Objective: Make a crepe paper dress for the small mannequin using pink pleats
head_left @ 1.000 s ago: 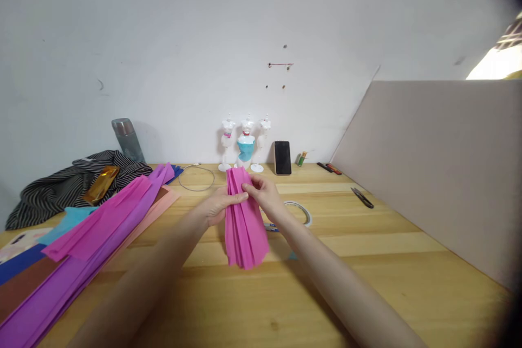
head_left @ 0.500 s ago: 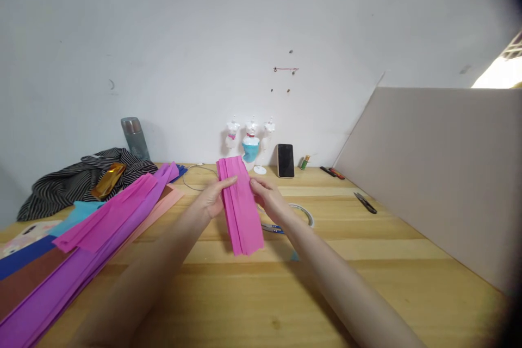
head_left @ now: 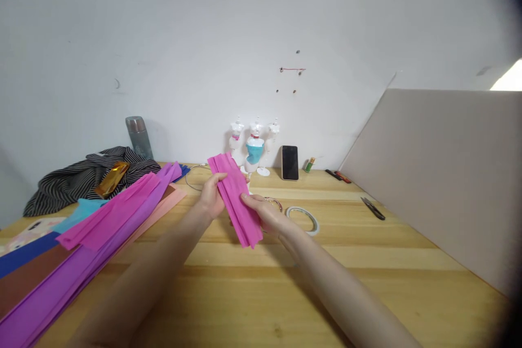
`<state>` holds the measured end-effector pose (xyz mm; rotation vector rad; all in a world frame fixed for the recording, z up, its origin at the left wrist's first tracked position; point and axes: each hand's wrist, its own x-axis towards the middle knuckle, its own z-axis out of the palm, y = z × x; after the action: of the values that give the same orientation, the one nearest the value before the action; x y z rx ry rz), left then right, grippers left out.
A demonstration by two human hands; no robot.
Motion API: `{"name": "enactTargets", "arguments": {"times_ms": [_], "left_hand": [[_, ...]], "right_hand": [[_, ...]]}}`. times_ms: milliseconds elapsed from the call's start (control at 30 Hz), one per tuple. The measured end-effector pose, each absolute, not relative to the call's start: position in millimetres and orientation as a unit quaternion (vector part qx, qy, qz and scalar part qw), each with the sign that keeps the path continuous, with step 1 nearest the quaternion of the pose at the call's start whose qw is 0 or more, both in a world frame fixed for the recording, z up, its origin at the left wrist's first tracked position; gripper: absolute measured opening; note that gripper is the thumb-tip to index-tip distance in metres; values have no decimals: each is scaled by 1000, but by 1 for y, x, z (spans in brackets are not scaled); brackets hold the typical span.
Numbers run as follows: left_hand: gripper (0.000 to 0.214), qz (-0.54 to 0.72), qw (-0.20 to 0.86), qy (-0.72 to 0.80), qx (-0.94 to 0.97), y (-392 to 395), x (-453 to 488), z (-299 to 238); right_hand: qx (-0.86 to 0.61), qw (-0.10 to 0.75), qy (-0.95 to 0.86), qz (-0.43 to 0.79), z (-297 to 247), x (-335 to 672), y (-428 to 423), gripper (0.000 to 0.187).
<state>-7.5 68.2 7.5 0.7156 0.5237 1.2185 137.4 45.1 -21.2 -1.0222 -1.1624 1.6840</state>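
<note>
I hold a folded strip of pink crepe paper (head_left: 234,196) above the wooden table (head_left: 326,277). My left hand (head_left: 212,196) grips its upper part from the left, fingers curled round the edge. My right hand (head_left: 267,215) holds its lower part from the right, thumb on top. The strip slants from upper left to lower right, with its folds pressed together.
Long sheets of pink, purple, peach and blue paper (head_left: 93,234) lie at the left. Behind them are striped cloth (head_left: 81,176), a gold packet (head_left: 110,176) and a grey flask (head_left: 138,136). Small white dress forms (head_left: 255,144), a phone (head_left: 289,163), tape rings (head_left: 304,217), snips (head_left: 373,207) and a grey board (head_left: 440,174) stand nearby.
The pink strip was fanned out and upright; its folds are now pressed together and it is tilted to the left. My right hand has slid down to its lower part.
</note>
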Motion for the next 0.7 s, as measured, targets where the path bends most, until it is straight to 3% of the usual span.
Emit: {"name": "enactTargets", "arguments": {"times_ms": [133,300,533,700], "left_hand": [[30,558,696,257,372,68,-4,0],[42,524,690,229,443,71,-9,-1],[39,443,683,291,503,73,-20,-1],[38,458,666,309,502,74,-15,-5]], "right_hand": [[-401,398,-482,670,-20,136,42,34],[-395,449,-529,603,-21,139,50,34],[-426,512,-592,454,-21,145,59,21],[-419,520,-583,462,-21,144,60,24]]}}
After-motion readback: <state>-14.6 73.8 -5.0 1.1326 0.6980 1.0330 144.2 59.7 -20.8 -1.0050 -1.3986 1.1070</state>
